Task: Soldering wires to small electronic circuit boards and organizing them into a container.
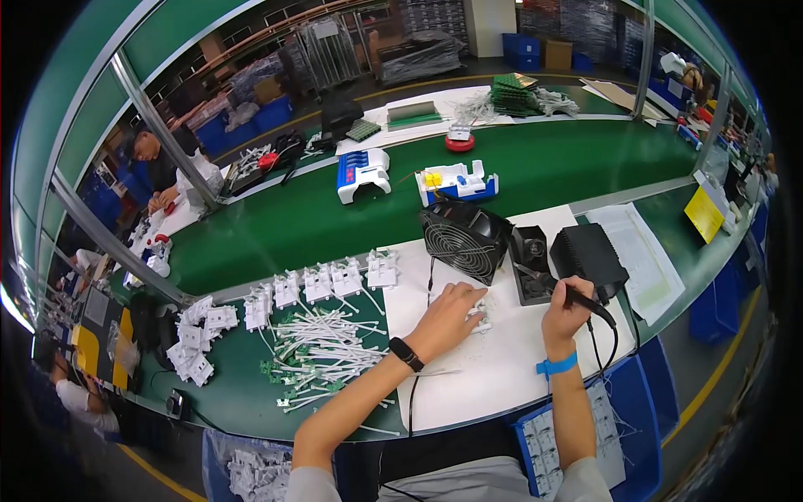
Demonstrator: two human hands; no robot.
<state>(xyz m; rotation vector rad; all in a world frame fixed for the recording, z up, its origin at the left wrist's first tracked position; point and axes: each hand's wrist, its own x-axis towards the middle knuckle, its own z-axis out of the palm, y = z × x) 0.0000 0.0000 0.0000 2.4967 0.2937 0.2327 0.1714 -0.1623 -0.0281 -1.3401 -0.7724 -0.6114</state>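
My right hand (565, 316) is closed round the black handle of a soldering iron (580, 299). Its front end reaches toward a black iron stand (529, 251); whether it touches the stand I cannot tell. On the white work sheet (452, 389), the fingers of my left hand (452, 320) grip a small white plastic part (480, 318), partly hidden under them. Just beyond that hand stands a black fan (465, 238) with a round wire grille. A black ribbed box (589, 255) sits right of the stand.
Left of the sheet lie a heap of white cables with green boards (322, 356), a row of white plastic parts (318, 283) and a pile of similar parts (196, 343). Blue-and-white housings (458, 181) rest on the green belt (276, 226). A blue bin (640, 418) stands below right.
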